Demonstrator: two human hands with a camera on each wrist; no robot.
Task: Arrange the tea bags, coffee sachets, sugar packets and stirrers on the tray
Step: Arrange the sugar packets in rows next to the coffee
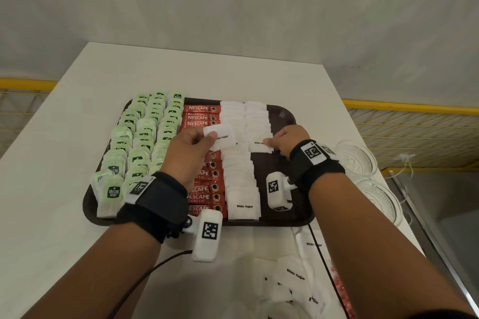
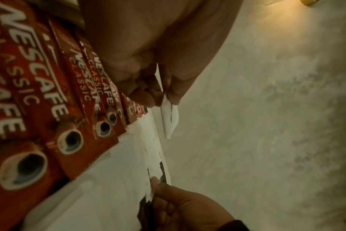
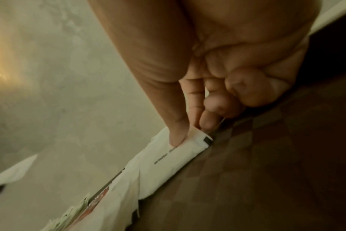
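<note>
A: What is held by the dark brown rectangular plastic tray (image 1: 282, 114) in the head view?

B: At frame centre, green-and-white paper tea bags (image 1: 145, 137) are ranked along its left side, red Nescafé coffee sachets (image 1: 201, 116) beside them, then two columns of white paper sugar packets (image 1: 241, 176); the right column stops halfway down. Loose white sugar packets (image 1: 295, 273) are seen on the white table (image 1: 77, 101) at lower right, and clear glass bowls (image 1: 356, 156) at the right edge.

A: And the hands?

B: A white sugar packet (image 1: 223, 137) is pinched by the left hand (image 1: 186, 153) above the sachets. Another white packet (image 1: 259, 146) at the near end of the right column is pinched by the right hand (image 1: 290, 141).

A: The left wrist view?

B: The raised packet (image 2: 169, 118) is seen edge-on between thumb and curled fingers (image 2: 140, 93), sachets (image 2: 49, 96) filling the left. The right hand (image 2: 188, 209) is seen at the bottom.

A: The right wrist view?

B: At centre, the packet (image 3: 176, 157) is nipped by thumb and forefinger against the tray floor (image 3: 267, 171).
</note>
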